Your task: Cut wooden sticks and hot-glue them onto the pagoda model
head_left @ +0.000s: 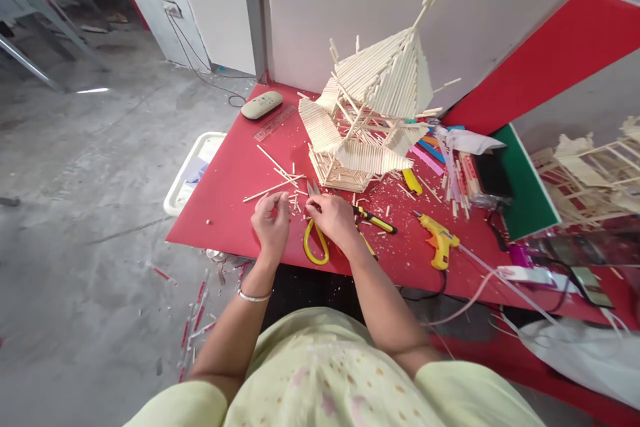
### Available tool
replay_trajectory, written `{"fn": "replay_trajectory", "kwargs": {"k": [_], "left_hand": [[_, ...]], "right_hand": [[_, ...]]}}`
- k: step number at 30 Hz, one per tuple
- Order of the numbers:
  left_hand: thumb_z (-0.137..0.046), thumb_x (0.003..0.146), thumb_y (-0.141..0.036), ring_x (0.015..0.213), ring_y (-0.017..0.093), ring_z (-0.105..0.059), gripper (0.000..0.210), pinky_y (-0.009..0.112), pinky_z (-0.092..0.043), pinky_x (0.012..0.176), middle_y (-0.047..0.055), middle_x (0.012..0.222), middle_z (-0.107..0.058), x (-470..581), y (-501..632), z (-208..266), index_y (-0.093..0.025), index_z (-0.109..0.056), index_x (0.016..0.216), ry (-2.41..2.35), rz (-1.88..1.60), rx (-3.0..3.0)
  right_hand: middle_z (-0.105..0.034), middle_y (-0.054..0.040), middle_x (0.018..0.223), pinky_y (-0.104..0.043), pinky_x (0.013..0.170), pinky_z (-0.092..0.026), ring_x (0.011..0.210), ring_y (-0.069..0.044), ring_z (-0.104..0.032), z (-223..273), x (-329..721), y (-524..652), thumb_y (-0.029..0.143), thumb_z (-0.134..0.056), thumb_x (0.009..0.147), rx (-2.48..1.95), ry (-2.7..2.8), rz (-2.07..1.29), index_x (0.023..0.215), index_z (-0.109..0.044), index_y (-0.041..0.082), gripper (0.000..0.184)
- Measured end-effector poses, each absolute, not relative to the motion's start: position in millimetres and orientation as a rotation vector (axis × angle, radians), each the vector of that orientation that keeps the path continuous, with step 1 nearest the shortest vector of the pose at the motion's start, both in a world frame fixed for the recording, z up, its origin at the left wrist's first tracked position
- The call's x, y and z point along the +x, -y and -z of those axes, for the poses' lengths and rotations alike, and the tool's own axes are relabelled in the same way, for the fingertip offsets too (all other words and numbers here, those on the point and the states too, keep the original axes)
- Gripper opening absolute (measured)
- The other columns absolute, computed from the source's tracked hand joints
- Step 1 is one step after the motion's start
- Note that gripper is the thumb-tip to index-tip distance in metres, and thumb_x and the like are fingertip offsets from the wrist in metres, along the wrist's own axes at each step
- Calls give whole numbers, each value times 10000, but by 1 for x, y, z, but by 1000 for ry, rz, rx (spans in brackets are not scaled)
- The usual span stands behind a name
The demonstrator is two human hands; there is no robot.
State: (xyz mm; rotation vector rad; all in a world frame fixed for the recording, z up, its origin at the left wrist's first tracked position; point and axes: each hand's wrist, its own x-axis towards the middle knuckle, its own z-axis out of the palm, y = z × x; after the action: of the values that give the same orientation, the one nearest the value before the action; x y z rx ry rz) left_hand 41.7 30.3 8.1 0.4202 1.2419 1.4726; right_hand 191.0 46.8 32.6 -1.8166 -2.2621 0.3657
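Observation:
My left hand (271, 221) hovers over the front of the red table, its fingers curled into a pinch; whatever they hold is too small or hidden to make out. My right hand (333, 215) is beside it, thumb and fingers pressed together, with no clear object between them. Under my right hand is a pair of scissors with a yellow handle (305, 248); the blades show past my fingers, and the middle is covered. Thin wooden sticks (270, 189) and short cut pieces lie just beyond both hands. Behind them stands a stick-built pagoda model (357, 157) with slatted roofs.
A yellow glue gun (441, 240) and a yellow-black utility knife (375, 219) lie to the right. Bundled sticks, a dark box (493, 175) and a green board (530, 190) stand farther right. An eyeglass case (262, 105) is at back left; a white bin (173, 192) is beside the table.

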Motion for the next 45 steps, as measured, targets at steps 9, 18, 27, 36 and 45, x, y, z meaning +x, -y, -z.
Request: {"fn": "replay_trajectory", "kwargs": {"k": [9, 18, 27, 36, 45], "left_hand": [[-683, 906, -213, 1212, 165, -582, 105, 221, -430, 1061, 27, 1090, -706, 40, -28, -8, -261, -773, 883, -1352, -1694, 701], [-681, 911, -244, 1009, 155, -657, 128, 252, -465, 992, 32, 1021, -736, 38, -31, 8, -240, -753, 1016, -1571, -1844, 1149], [-616, 959, -302, 948, 178, -705, 168, 323, -526, 934, 53, 977, -756, 35, -36, 21, -210, -729, 1043, -1639, -1838, 1263], [-608, 961, -351, 937, 168, -701, 226, 314, -541, 904, 62, 975, -729, 33, -39, 22, -195, -718, 1081, -1487, -1934, 945], [-613, 948, -352, 832, 131, -662, 208, 278, -552, 828, 43, 916, -682, 32, -43, 22, -193, -698, 1052, -1307, -2038, 711]], "right_hand": [[-774, -26, 1023, -299, 776, -486, 943, -218, -706, -34, 198, -36, 422, -527, 994, -1891, 2251, -331, 1040, -753, 319, 252], [-774, -20, 1049, -299, 787, -471, 956, -214, -701, -28, 202, -32, 398, -540, 991, -1892, 2244, -340, 1047, -758, 301, 245], [-718, -55, 1067, -284, 776, -433, 970, -197, -646, -30, 192, -50, 318, -506, 1022, -1874, 2231, -224, 1086, -743, 259, 253], [-675, -67, 1064, -290, 747, -421, 941, -199, -629, -30, 171, -74, 349, -542, 1014, -1798, 2341, -180, 1075, -735, 253, 224], [-674, -70, 1104, -296, 747, -456, 932, -208, -656, -22, 161, -79, 315, -491, 1031, -1814, 2402, -215, 1146, -714, 275, 255]]}}
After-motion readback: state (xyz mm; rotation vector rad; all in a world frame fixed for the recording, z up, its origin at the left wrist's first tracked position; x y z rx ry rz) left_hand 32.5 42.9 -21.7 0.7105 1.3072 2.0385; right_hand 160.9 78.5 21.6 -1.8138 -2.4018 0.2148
